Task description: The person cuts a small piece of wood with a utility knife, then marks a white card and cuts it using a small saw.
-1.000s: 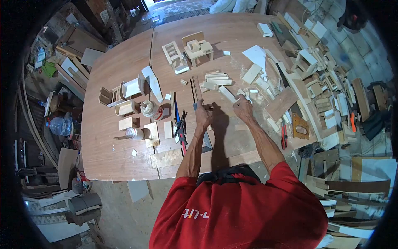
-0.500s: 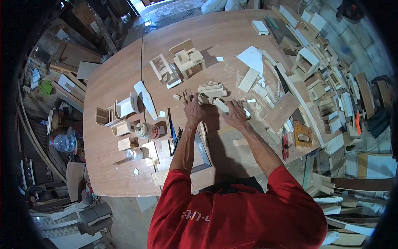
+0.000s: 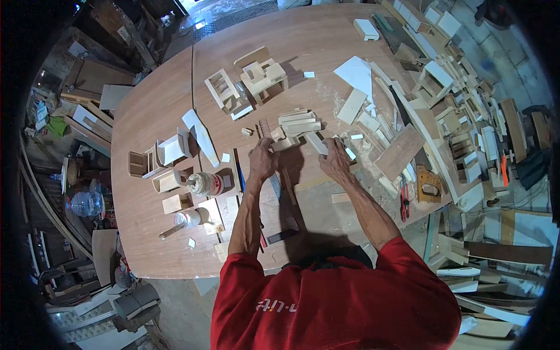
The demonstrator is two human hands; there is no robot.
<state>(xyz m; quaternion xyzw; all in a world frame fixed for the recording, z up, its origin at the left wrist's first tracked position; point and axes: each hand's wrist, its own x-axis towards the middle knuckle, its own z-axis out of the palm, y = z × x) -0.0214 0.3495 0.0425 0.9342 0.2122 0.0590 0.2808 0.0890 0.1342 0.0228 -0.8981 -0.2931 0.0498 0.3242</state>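
My left hand (image 3: 263,160) has its fingers curled in beside a small pale wood block (image 3: 285,143); what they hold, if anything, is hidden. A perforated metal strip (image 3: 264,126) lies just beyond the fingertips. My right hand (image 3: 336,161) is closed around the near end of a short pale wooden piece (image 3: 315,143), which slants away from it to the left. Beyond both hands, a small stack of wood strips (image 3: 300,121) rests on the table. A dark metal square (image 3: 282,235) lies partly in shadow near my left forearm.
Small wooden chair-like models stand at the far left (image 3: 263,79) and left (image 3: 173,150). A glue jar (image 3: 205,184) and a smaller jar with a brush (image 3: 188,219) sit left. Offcuts, a handsaw (image 3: 429,185) and red-handled pliers (image 3: 404,201) lie right.
My left hand has drawn back slightly to the left, uncovering the small block beside it. My right hand stays near the same spot. The metal square has shifted, and the whole view has tilted slightly.
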